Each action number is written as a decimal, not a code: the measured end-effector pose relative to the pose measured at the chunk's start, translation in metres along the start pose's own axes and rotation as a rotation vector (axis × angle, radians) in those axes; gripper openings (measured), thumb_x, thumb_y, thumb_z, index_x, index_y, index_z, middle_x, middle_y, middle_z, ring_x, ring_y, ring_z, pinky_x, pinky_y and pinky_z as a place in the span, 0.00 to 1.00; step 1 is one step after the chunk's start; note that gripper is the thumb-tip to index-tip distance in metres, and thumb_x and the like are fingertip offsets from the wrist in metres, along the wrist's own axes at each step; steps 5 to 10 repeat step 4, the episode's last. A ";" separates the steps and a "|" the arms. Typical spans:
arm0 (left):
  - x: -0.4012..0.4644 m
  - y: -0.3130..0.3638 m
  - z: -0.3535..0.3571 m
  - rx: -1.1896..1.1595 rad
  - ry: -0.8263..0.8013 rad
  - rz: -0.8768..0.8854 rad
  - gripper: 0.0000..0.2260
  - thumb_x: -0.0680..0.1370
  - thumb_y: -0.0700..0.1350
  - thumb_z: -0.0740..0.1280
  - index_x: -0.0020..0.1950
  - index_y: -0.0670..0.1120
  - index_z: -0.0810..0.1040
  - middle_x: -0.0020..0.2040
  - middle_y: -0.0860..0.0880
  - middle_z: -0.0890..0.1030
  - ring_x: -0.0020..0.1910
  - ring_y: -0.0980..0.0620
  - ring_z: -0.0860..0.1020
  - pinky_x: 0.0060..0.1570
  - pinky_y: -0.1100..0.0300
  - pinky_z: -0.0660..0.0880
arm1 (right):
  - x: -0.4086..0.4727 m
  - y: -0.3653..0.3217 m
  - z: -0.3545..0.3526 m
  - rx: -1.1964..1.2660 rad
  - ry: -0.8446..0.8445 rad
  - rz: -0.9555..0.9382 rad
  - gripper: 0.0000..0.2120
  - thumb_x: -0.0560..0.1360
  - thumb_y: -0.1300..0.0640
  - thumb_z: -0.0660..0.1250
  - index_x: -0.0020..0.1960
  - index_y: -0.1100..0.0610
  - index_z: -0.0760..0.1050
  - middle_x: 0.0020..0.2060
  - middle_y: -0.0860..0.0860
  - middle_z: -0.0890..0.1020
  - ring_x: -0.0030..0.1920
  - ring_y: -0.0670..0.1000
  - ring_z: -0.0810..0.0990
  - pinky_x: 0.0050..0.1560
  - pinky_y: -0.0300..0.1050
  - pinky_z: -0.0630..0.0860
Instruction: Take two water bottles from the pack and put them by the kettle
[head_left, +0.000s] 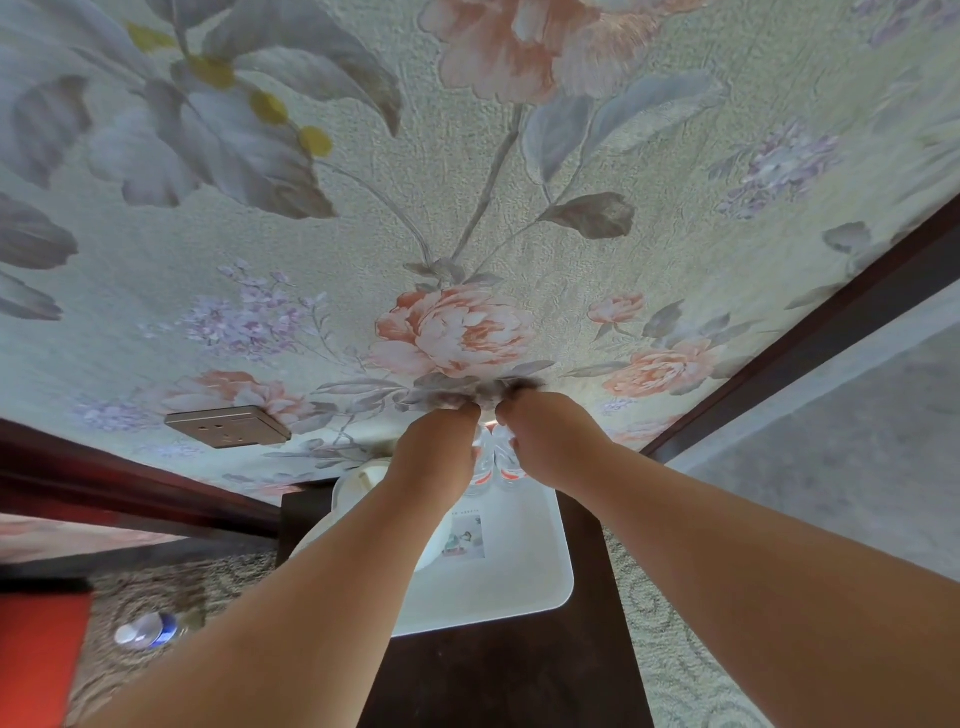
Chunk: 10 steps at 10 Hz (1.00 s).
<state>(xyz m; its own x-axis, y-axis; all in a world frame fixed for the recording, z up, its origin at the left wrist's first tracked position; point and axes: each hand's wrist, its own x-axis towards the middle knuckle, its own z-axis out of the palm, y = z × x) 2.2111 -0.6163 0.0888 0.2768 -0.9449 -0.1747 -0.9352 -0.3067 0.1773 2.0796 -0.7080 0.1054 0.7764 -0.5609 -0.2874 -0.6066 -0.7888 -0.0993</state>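
Two clear water bottles with red labels, one (482, 460) and the other (506, 462), stand side by side at the far end of a white tray (524, 571), close to the wall. My left hand (436, 452) curls over the left bottle and my right hand (550, 447) over the right one; the fingers hide both caps. A white kettle (358, 483) sits on the tray just left of the bottles, mostly hidden behind my left forearm. No pack is in view.
The tray lies on a dark wooden table (493, 675) against floral wallpaper. A wall socket (228, 426) is to the left. A leaflet (465, 535) lies on the tray. Another bottle (148, 630) lies on the carpet beside a red object (36, 654).
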 end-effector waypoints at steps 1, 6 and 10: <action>-0.003 0.003 0.000 -0.001 -0.006 -0.047 0.17 0.80 0.45 0.68 0.68 0.45 0.73 0.52 0.47 0.84 0.53 0.45 0.82 0.42 0.56 0.73 | -0.001 0.000 -0.001 0.005 -0.005 0.002 0.14 0.80 0.66 0.65 0.64 0.58 0.78 0.59 0.55 0.82 0.55 0.59 0.84 0.51 0.51 0.82; -0.032 0.002 -0.025 0.001 -0.082 -0.165 0.24 0.80 0.48 0.70 0.74 0.45 0.67 0.57 0.45 0.81 0.56 0.44 0.82 0.45 0.54 0.78 | -0.026 -0.012 -0.017 -0.045 0.024 0.017 0.21 0.80 0.58 0.66 0.72 0.56 0.70 0.63 0.56 0.78 0.55 0.59 0.83 0.42 0.50 0.78; -0.032 0.002 -0.025 0.001 -0.082 -0.165 0.24 0.80 0.48 0.70 0.74 0.45 0.67 0.57 0.45 0.81 0.56 0.44 0.82 0.45 0.54 0.78 | -0.026 -0.012 -0.017 -0.045 0.024 0.017 0.21 0.80 0.58 0.66 0.72 0.56 0.70 0.63 0.56 0.78 0.55 0.59 0.83 0.42 0.50 0.78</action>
